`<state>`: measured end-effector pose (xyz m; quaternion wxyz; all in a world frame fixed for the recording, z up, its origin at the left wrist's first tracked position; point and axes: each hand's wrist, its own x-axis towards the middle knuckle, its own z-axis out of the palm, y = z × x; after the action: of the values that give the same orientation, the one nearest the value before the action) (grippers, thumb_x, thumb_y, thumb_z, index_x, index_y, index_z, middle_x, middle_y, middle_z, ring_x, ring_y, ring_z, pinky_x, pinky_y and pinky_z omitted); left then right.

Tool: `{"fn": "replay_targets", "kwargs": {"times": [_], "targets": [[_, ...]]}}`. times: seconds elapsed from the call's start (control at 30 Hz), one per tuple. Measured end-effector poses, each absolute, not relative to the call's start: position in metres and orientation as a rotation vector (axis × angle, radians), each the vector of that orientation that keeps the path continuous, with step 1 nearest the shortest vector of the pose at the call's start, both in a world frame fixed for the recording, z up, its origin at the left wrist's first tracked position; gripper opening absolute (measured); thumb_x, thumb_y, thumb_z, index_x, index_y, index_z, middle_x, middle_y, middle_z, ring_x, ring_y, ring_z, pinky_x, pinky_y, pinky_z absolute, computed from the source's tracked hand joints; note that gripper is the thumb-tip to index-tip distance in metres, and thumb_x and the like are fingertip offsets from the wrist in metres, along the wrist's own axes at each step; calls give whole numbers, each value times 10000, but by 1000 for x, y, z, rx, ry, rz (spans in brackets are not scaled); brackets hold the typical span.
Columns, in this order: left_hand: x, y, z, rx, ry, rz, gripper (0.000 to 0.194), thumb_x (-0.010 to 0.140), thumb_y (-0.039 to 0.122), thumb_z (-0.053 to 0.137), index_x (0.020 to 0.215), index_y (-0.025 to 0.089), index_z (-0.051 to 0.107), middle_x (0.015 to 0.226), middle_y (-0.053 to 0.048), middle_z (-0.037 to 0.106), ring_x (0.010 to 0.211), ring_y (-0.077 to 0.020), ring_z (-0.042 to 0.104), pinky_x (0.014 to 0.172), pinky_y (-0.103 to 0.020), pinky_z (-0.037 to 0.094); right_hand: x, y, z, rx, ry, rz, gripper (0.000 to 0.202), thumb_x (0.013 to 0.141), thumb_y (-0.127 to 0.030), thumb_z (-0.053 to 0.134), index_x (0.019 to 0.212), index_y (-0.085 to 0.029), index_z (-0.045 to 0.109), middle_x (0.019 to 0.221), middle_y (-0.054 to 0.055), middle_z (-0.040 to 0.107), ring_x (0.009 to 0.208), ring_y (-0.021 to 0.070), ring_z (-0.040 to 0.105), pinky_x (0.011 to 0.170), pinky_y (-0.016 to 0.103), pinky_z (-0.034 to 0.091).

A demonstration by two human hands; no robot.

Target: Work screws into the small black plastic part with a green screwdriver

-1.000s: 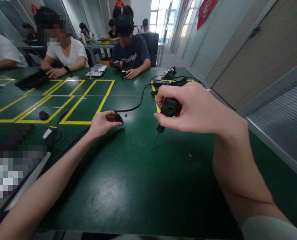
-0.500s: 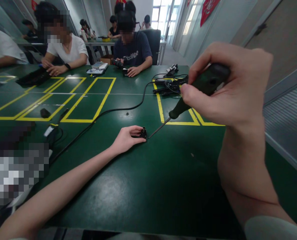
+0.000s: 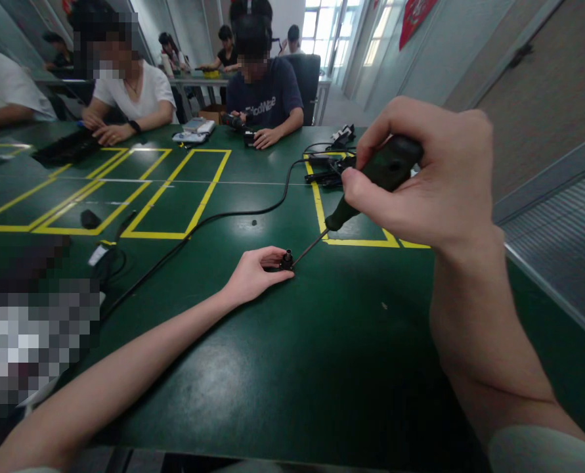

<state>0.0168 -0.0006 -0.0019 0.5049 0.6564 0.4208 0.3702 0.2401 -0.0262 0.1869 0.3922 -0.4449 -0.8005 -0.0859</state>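
Observation:
Near the middle of the green table (image 3: pixel 292 341), my left hand (image 3: pixel 260 272) pinches a small black part (image 3: pixel 286 260) between thumb and fingers. A short round post stands up from this part. My right hand (image 3: pixel 420 174) is wrapped round the dark handle of a screwdriver (image 3: pixel 342 213), raised above the table on the right. Its thin metal shaft slants down to the left, and the tip is at the right side of the black part. Whether the tip touches it is too small to tell.
A black cable (image 3: pixel 223 215) crosses the table toward a pile of black parts (image 3: pixel 329 172) at the back. Yellow tape (image 3: pixel 157 235) marks rectangles. A small dark block (image 3: pixel 90 219) lies left. People sit across the table, one handling a black tray (image 3: pixel 65 148).
My right hand and the screwdriver have moved left and slightly down, bringing the tip closer to the black part. My left hand keeps its pinch.

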Motion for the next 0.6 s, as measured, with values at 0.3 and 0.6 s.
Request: {"fn": "replay_targets", "kwargs": {"times": [0.3,0.6], "targets": [[15,1,-6,1576,994,891,391,713,304,932,1048,164,787,1097,-95,839,1032,-270,798,1053,-457,610,241,-21,182,-1047,-2033,-224,312,913,-491,641,781,-251,492,762,6,559,686,168,518,701,364,412],[15,1,-6,1584,1004,893,400,717,314,936,1062,174,788,1093,-83,841,1037,-272,797,1055,-455,613,239,-21,182,-1006,-2087,-114,120,877,-262,637,915,-233,527,907,24,584,741,149,516,673,340,413]]}}
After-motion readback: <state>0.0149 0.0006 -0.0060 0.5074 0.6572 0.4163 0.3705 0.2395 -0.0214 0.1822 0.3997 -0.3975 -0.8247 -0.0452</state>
